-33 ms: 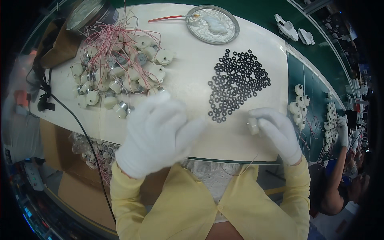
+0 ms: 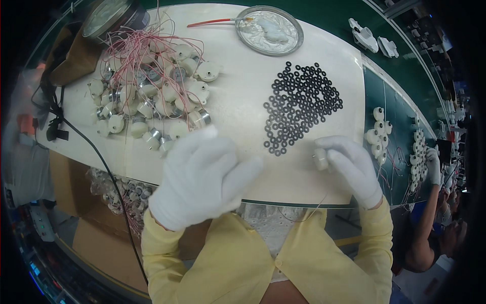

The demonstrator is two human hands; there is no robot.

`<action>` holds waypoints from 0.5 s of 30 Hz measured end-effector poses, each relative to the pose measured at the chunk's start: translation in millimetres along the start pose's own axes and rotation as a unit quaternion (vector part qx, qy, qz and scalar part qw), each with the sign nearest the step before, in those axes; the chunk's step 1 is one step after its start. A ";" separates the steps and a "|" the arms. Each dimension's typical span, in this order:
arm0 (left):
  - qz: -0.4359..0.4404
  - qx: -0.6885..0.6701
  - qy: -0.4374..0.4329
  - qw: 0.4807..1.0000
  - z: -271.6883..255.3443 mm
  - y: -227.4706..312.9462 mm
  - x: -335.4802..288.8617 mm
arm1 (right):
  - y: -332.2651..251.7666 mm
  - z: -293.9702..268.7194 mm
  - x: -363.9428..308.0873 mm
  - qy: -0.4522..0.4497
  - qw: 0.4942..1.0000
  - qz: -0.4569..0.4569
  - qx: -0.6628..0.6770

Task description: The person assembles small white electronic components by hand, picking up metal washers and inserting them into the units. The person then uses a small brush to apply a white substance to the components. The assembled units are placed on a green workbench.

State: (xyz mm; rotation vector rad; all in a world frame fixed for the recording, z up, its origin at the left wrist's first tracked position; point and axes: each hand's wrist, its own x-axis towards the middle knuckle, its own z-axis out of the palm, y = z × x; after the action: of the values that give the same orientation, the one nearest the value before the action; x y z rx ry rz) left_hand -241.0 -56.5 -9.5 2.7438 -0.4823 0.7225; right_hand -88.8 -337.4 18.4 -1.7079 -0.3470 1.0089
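A busy workroom with green surfaces is seen from above, curved by a wide lens, and at its centre a pale tabletop [image 2: 238, 81] is placed in front of a person dressed in a yellow top [image 2: 228, 258]. Both hands are covered by white gloves. At the right, a small white motor [image 2: 320, 159] is gripped between the thumb and fingers of the right hand [image 2: 334, 152], just above the near part of the tabletop. The left hand [image 2: 202, 172] is held raised and open, its thumb spread from the fingers; nothing can be seen in its grasp, and its outline is slightly blurred. Beyond it, at the left, white and silver motors [image 2: 167, 93] are heaped under tangled pink wires [image 2: 136, 55]. Between the hands and farther back, many black rings [image 2: 304, 96] are spread flat in a loose patch. At the far edge, a round metal dish [image 2: 257, 42] is smeared with white paste [image 2: 274, 33], and a red-handled brush [image 2: 210, 23] is rested on its rim. On a green surface at the right, more white parts [image 2: 377, 134] are grouped, near a co-worker's gloved hand [image 2: 433, 166].
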 end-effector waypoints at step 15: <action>-0.084 -0.076 0.006 0.994 29.2 13.8 -30.6 | 20.3 16.8 25.0 0.097 0.944 -0.175 -0.264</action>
State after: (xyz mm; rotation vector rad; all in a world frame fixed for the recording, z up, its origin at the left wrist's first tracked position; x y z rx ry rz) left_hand -258.9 -71.2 -47.5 2.5980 -0.2875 0.6326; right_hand -91.6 -317.9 -12.1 -2.1038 -0.8144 0.5001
